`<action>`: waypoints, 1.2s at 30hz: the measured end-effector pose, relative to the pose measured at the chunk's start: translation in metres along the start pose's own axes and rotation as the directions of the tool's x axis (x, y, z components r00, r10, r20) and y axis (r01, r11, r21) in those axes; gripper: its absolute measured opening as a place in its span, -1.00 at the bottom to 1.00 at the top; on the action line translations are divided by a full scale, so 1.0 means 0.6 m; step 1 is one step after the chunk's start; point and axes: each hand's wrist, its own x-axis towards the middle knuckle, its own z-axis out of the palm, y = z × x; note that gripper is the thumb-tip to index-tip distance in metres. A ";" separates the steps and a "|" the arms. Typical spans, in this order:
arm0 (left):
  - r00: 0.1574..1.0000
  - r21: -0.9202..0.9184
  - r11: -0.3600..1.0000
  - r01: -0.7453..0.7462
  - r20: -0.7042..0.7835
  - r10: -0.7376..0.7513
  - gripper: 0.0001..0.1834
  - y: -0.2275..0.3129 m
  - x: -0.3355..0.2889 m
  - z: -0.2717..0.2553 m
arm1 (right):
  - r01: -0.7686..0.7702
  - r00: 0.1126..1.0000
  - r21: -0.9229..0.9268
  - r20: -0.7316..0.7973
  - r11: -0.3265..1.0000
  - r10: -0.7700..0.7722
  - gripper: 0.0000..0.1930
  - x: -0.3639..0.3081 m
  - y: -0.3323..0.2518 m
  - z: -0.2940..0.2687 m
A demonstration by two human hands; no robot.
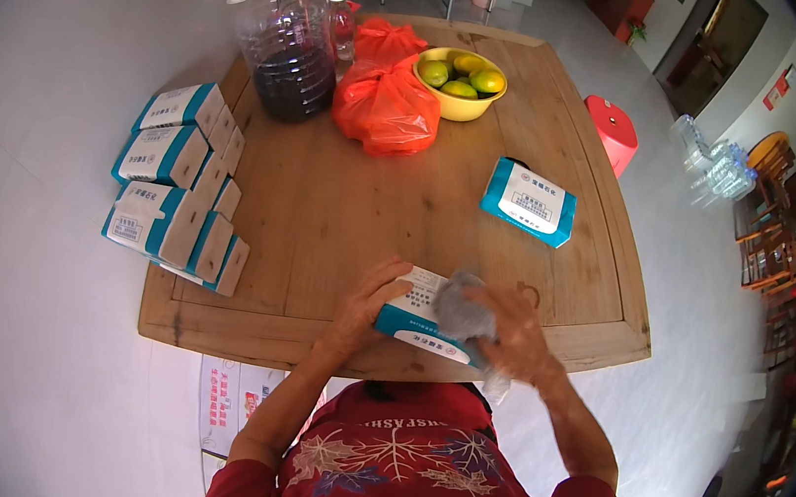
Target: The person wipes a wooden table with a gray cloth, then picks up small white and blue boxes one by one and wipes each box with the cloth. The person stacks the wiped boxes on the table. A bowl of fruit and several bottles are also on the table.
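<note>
At the table's near edge lies a white-and-teal box [421,343], long and low like a tissue box. My left hand [368,300] is closed round its left end, thumb and fingers on the sides. A bunched grey cloth [462,308] is gripped in my right hand [518,339] and touches the box's top toward its right end. Motion blurs the right fingers slightly. Something pale [497,388] hangs below that hand at the edge; I cannot make out what it is. A similar white-and-teal box [531,201] rests farther off to the right.
Several like boxes [149,213] are stacked along the wooden table's [353,213] left side. Behind stand a large jug of dark liquid [291,81], clear bottles [341,28], red plastic bags [387,108] and a yellow bowl [465,110] of green-yellow fruit. A red stool [611,134] stands beyond the right edge.
</note>
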 end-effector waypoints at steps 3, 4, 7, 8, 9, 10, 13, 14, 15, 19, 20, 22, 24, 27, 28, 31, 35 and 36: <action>0.988 -0.097 0.987 0.129 0.096 -0.120 -0.50 0.014 0.013 -0.010 | 0.135 0.986 -0.208 -0.070 0.969 -0.153 -0.41 0.013 -0.078 0.026; 0.978 -0.128 0.975 0.179 0.135 -0.162 -0.49 0.022 0.022 -0.014 | 0.162 0.977 -0.309 -0.081 0.937 -0.195 -0.40 0.014 -0.088 0.031; 0.979 0.001 0.997 0.077 0.191 -0.076 -0.37 0.039 0.048 -0.021 | 0.063 0.987 -0.426 -0.108 0.902 -0.120 -0.33 0.019 -0.055 0.049; 0.984 0.022 0.997 0.078 0.158 -0.081 -0.35 0.045 0.057 -0.024 | 0.021 0.989 -0.392 -0.128 0.920 -0.077 -0.33 0.028 -0.045 0.044; 0.988 0.043 0.996 0.081 0.125 -0.086 -0.33 0.052 0.065 -0.028 | -0.004 0.995 -0.320 -0.095 0.948 -0.028 -0.28 0.032 -0.035 0.034; 0.992 0.066 0.994 0.086 0.090 -0.091 -0.32 0.059 0.072 -0.031 | -0.030 0.998 -0.246 -0.058 0.969 0.016 -0.24 0.033 -0.023 0.022; 0.924 -0.544 0.793 0.273 -0.080 -0.373 -0.28 0.083 0.092 -0.020 | -0.196 0.958 0.389 -0.118 0.900 0.260 -0.15 0.029 0.005 0.014; 0.904 -0.633 0.685 0.361 0.056 -0.425 -0.26 0.085 0.089 -0.019 | -0.215 0.925 0.641 -0.109 0.737 0.365 -0.12 0.028 0.008 0.019; 0.870 -0.696 0.561 0.448 0.196 -0.452 -0.23 0.088 0.082 -0.017 | -0.183 0.912 0.790 -0.085 0.585 0.400 -0.19 0.024 0.006 0.025; 0.833 -0.669 0.522 0.529 0.292 -0.471 -0.06 0.094 0.045 0.018 | -0.215 0.883 0.848 -0.043 0.484 0.468 -0.30 0.017 -0.013 0.061; 0.818 -0.692 0.491 0.529 0.261 -0.513 -0.05 0.100 0.043 0.023 | -0.147 0.847 0.868 -0.137 0.474 0.513 -0.34 0.022 -0.015 0.063; 0.828 -0.722 0.505 0.472 0.167 -0.536 -0.07 0.108 0.045 0.022 | -0.005 0.740 0.885 -0.310 0.466 0.597 -0.42 0.038 -0.027 0.071; 0.847 -0.686 0.595 0.418 0.057 -0.528 -0.08 0.114 0.049 0.013 | 0.016 0.526 0.920 -0.342 0.393 0.779 -0.52 0.069 -0.035 0.042; 0.909 -0.433 0.839 0.329 -0.095 -0.405 -0.12 0.104 0.049 0.005 | -0.115 0.755 0.656 -0.431 0.746 0.495 -0.57 0.071 -0.045 -0.039; 0.908 -0.352 0.863 0.362 -0.078 -0.413 -0.14 0.101 0.048 0.002 | -0.060 0.793 0.615 -0.449 0.786 0.411 -0.50 0.081 -0.061 -0.035; 0.950 -0.087 0.949 0.303 -0.051 -0.308 -0.19 0.093 0.030 -0.002 | 0.073 0.957 -0.009 -0.281 0.997 -0.073 -0.40 0.096 -0.099 -0.034; 0.955 0.015 0.956 0.292 -0.052 -0.291 -0.24 0.089 0.016 0.006 | 0.108 0.965 -0.030 -0.238 0.994 -0.112 -0.45 0.103 -0.086 -0.005; 0.904 -0.023 0.905 0.425 -0.037 -0.426 -0.25 0.096 0.012 0.006 | 0.073 0.966 0.016 -0.249 0.997 -0.067 -0.48 0.100 -0.076 0.003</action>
